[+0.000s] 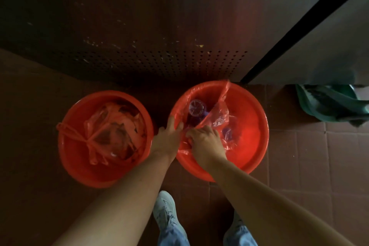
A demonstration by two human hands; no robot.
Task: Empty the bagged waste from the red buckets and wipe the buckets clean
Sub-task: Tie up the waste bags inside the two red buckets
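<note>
Two red buckets stand on the tiled floor. The left bucket [79,168] holds a tied red plastic bag [111,132] of waste. The right bucket [251,126] is lined with a loose, see-through red bag [218,112] with clear plastic cups [196,107] inside. My left hand [169,138] grips the bag's edge at the right bucket's left rim. My right hand [203,140] reaches into that bucket and pinches the bag's plastic near its front left.
A dark perforated metal panel [159,62] rises just behind the buckets. A grey door or wall [319,46] stands at the right, with a green dustpan-like object [331,104] at its foot. My feet in pale shoes [165,211] stand just in front.
</note>
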